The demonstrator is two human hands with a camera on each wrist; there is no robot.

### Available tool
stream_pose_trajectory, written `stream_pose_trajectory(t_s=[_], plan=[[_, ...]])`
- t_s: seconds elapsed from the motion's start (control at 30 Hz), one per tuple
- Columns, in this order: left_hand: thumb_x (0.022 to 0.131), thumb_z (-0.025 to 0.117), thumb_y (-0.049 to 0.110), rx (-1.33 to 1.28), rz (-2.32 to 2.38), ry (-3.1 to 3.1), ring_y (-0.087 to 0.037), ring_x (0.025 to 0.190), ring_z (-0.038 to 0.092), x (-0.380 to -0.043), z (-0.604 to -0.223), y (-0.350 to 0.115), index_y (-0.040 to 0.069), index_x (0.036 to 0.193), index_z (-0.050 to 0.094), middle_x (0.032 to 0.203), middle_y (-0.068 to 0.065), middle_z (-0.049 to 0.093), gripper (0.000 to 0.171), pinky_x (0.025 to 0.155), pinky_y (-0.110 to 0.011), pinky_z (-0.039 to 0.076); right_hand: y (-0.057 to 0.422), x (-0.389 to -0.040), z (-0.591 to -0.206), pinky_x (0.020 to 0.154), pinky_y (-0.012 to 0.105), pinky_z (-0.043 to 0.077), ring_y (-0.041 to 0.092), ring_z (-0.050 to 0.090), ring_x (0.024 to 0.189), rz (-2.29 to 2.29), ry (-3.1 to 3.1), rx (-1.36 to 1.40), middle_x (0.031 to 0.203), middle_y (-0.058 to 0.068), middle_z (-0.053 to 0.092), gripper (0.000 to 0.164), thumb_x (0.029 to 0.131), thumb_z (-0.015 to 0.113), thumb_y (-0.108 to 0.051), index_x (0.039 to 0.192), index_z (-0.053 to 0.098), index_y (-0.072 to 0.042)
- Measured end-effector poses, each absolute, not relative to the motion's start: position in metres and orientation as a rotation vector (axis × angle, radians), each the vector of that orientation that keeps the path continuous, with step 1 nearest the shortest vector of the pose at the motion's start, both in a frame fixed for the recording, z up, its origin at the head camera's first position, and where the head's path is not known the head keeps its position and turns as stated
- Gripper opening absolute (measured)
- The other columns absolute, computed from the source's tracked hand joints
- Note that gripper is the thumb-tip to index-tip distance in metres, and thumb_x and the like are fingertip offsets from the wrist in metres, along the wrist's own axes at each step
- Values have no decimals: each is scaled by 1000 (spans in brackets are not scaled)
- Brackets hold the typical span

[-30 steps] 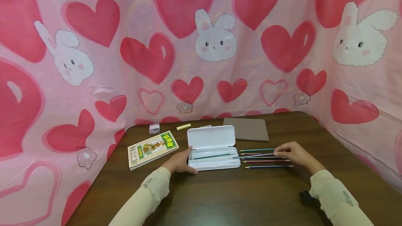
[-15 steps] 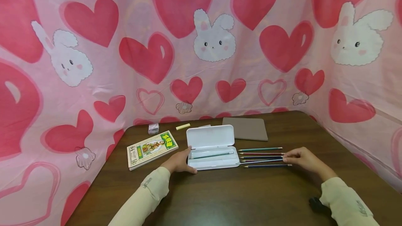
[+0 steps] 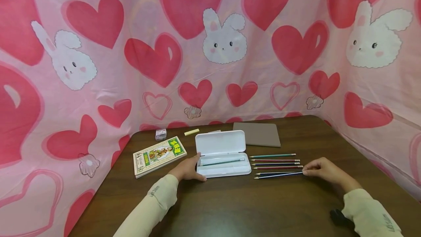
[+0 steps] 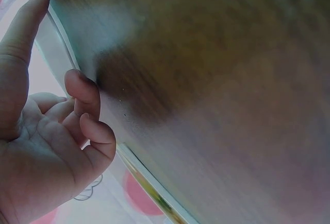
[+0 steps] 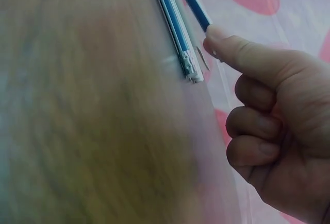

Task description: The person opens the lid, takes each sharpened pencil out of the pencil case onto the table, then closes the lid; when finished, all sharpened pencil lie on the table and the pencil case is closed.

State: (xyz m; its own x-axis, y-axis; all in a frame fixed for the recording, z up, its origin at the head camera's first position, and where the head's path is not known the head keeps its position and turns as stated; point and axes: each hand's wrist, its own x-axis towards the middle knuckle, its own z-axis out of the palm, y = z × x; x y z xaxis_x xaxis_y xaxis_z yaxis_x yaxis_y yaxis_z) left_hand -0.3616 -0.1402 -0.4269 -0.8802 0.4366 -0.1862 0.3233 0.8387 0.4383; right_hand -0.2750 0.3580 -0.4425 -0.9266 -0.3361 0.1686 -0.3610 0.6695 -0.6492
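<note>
My left hand (image 3: 189, 169) holds the left end of a white pencil case (image 3: 221, 142), its thumb at the front corner. The case lies with its lid raised, and one green pencil (image 3: 223, 162) is inside. In the left wrist view the thumb of the left hand (image 4: 51, 147) meets the case edge and other fingers are curled. My right hand (image 3: 323, 171) pinches the end of a blue pencil (image 5: 192, 0) between thumb and forefinger, low over the table. Beside it, several pencils (image 3: 275, 160) lie in a row right of the case, erasers toward the hand.
A book with a green-and-yellow cover (image 3: 160, 156) lies left of the case. Behind are a small clear box (image 3: 161, 134), a yellow stick-shaped item (image 3: 192, 132) and a grey-brown flat notebook (image 3: 260, 134). A heart-printed curtain (image 3: 223, 83) rises behind the wooden table (image 3: 236, 207).
My right hand has moved right and toward me, carrying the pencil from over the case's right edge and across the row to its near side. The left hand has stayed on the case.
</note>
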Motion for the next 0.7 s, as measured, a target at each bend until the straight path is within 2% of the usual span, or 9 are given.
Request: stream_pose_trajectory(t_s=[0.17,0.47,0.7], plan=[[68,78,48,568,584,2734,-30,134,34,-362,-427,-140,7,147,21,149,-12,32,106,110,-48,28,360,-273,-443,62,17,46,-8,54,72,1124,-2862,624,78,-5,71,15,80,71,-14,83,72,1],[68,77,48,566,585,2726,-30,135,34,-362,-428,-140,8,148,21,149,-12,32,105,110,-48,28,362,-274,-444,59,18,46,-9,51,69,1123,-2931,600,78,0,71,21,76,74,-17,83,72,3],[68,77,49,575,590,2732,-30,134,35,-363,-428,-140,7,148,21,149,-12,32,106,110,-48,28,362,-273,-443,60,18,46,-8,52,70,1104,-2941,583,81,4,72,22,76,74,-19,85,73,1]])
